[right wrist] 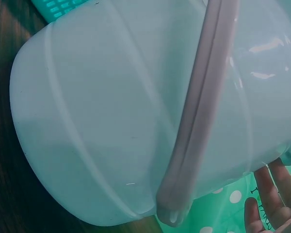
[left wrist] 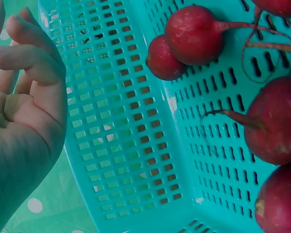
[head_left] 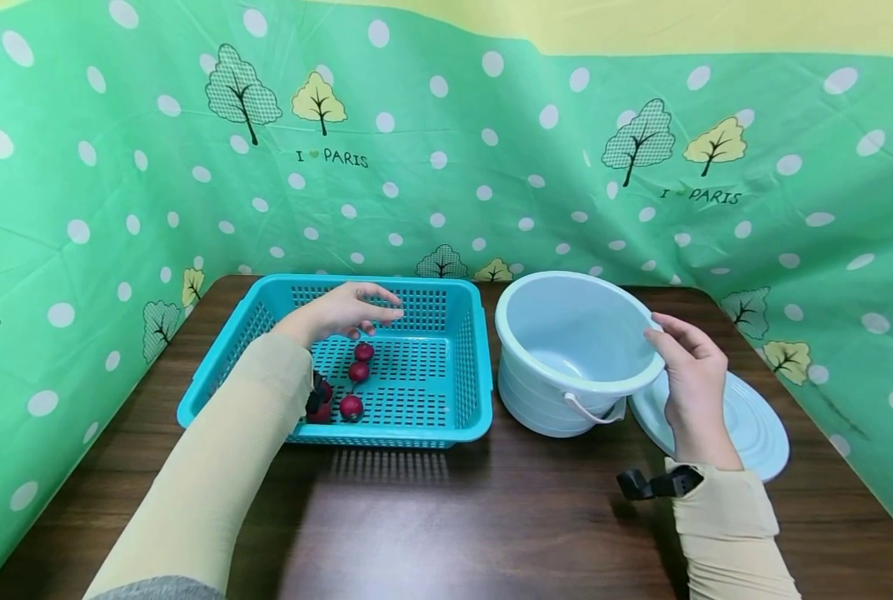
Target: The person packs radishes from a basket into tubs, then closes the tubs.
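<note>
My left hand point(head_left: 345, 312) hangs above the blue-green plastic basket point(head_left: 479, 417), its fingers loosely bent with nothing between them. Below it, several red radishes point(head_left: 351, 407) lie on the basket floor, mostly toward the near left; my sleeve and wrist camera hide part of them. In the left wrist view, a radish point(left wrist: 194, 35) with a long thin root shows close up beside the basket wall. My right hand point(head_left: 694, 375) grips the right rim of a pale blue bucket point(head_left: 544, 400), thumb and fingers at its edge. The bucket's inside shows no contents.
A pale blue round lid point(head_left: 754, 429) lies on the dark wooden table point(head_left: 431, 533), partly behind the bucket and my right wrist. The bucket's handle point(head_left: 592, 412) hangs down on its near side. Green dotted cloth point(head_left: 446, 167) surrounds the table at the back and sides.
</note>
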The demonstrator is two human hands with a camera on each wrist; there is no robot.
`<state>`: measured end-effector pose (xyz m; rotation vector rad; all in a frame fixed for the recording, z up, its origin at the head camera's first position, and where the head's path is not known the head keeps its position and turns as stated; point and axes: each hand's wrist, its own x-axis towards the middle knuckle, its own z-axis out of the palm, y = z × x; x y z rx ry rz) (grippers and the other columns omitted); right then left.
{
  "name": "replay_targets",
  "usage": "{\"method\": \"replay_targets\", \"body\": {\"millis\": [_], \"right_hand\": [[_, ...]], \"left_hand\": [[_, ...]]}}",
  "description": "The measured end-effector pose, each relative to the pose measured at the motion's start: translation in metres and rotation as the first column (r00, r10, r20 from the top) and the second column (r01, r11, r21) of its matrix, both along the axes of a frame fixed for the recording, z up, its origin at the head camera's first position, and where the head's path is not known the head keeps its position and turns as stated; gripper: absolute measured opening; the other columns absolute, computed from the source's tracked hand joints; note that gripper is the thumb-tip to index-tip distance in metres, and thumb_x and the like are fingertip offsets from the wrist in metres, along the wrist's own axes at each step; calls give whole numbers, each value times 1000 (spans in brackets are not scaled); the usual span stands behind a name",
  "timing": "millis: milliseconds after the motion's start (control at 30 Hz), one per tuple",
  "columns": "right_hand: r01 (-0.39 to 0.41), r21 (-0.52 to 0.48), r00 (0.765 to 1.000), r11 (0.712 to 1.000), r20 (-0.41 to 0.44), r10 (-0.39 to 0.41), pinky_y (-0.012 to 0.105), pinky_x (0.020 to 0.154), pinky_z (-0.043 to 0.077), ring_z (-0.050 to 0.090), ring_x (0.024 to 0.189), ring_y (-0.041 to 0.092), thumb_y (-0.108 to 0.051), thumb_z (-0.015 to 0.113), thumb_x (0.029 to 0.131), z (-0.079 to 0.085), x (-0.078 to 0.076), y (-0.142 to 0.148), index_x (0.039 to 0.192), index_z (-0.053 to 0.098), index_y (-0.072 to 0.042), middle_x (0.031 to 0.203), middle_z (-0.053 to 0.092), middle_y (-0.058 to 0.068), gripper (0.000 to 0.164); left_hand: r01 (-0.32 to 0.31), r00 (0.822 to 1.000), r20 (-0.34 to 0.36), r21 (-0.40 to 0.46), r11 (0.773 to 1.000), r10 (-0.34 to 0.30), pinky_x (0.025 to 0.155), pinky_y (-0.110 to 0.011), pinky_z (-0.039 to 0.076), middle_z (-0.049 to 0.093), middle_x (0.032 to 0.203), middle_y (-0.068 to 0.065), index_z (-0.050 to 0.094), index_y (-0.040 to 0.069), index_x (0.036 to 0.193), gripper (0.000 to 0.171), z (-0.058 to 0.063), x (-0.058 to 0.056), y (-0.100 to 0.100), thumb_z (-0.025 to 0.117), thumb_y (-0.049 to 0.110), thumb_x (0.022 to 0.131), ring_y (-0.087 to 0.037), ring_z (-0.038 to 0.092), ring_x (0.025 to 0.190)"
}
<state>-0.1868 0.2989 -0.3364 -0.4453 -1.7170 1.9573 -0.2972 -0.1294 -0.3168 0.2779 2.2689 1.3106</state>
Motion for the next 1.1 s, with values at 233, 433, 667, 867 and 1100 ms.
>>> {"method": "replay_targets", "body": {"millis": [233,433,667,867,1100], "right_hand": [[2,-8,1000,1000,-3,-2,13,69,51,61,88,9,-7,72,88,-1,1,0,109,75,-8,97,67,-5,21],[5,-5,1000,1000,-4,-5,13,68,51,61,87,9,-6,72,88,-1,1,-1,109,75,-8,95,67,-5,21],[-4,4,1000,1000,-16,4,14,67,52,61,86,9,-7,72,88,-2,1,0,109,75,-7,95,67,-4,21],[-15,5,1000,1000,-16,15,14,67,52,62,85,9,-8,73,88,-2,3,1,111,74,-6,96,67,-4,23],[-17,15,1000,1000,-4,17,13,68,52,61,87,9,-10,73,89,0,3,1,111,74,-8,98,66,-4,22]], "left_hand": [[10,999,40,-33,999,-9,66,-29,46,56,137,-16,53,16,140,53,-6,-2,-7,67,40,95,-18,57,75],[-10,997,74,-62,998,15,71,-31,46,59,136,-16,55,16,138,52,-14,-3,-18,67,41,94,-22,60,81],[-5,995,101,-77,997,13,66,-28,43,62,131,-15,51,13,141,55,-19,-3,-24,66,39,95,-19,62,79],[-8,992,122,-112,994,21,66,-28,42,64,127,-14,51,13,141,54,-19,-3,-29,67,37,95,-16,61,72],[-2,986,164,-191,982,34,63,-25,40,63,131,-15,50,13,140,53,-20,-4,-33,66,36,96,-17,61,75]]}}
